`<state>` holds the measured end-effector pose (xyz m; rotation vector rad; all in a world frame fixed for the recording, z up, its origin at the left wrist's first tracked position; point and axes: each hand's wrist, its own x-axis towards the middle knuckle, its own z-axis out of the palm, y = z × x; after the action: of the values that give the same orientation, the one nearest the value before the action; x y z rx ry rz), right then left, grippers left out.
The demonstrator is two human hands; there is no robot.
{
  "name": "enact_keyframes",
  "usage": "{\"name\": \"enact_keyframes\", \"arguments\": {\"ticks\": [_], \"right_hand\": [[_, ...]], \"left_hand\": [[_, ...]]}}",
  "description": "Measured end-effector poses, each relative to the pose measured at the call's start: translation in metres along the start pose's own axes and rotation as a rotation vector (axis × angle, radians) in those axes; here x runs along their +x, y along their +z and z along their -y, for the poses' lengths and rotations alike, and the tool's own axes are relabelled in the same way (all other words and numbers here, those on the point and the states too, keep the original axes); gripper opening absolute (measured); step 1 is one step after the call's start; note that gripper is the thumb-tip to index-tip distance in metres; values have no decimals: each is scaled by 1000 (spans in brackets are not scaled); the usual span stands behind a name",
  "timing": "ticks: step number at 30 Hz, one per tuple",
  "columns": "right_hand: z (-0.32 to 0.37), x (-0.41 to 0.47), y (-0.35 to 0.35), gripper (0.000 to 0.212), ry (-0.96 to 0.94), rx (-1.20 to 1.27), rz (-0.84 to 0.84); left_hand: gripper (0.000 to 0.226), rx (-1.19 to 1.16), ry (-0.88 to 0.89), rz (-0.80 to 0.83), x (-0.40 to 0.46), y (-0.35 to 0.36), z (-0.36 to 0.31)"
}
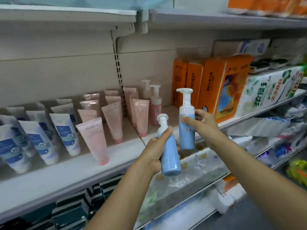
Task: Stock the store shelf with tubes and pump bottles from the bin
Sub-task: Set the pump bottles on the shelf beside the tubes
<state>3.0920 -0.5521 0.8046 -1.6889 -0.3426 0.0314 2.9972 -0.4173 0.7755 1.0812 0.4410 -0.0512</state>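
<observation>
Two blue pump bottles held in front of a stocked beige shelf point(66, 176).

Behind stand pink squeeze tubes point(98, 141), blue-and-white tubes point(66, 135), two pink pump bottles point(155, 106) and, right, orange cartons point(214, 90). The left hand point(154, 151) wraps its fingers round the nearer blue pump bottle point(169, 156), tilted, pump up and leaning far-left. The right hand point(203, 122) pinches the farther blue pump bottle point(186, 127), upright, nozzle pointing left.
</observation>
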Motion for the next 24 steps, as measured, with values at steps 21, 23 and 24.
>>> {"name": "enact_keyframes", "arguments": {"ticks": [21, 23, 24], "right_hand": [[-90, 150, -5, 65, -103, -170, 348], [-91, 158, 1, 67, -85, -165, 359], [-91, 162, 5, 66, -79, -152, 360]], "left_hand": [[42, -69, 507, -542, 69, 67, 3], [40, -22, 565, -589, 73, 65, -1], [39, -3, 592, -608, 75, 65, -3]]}}
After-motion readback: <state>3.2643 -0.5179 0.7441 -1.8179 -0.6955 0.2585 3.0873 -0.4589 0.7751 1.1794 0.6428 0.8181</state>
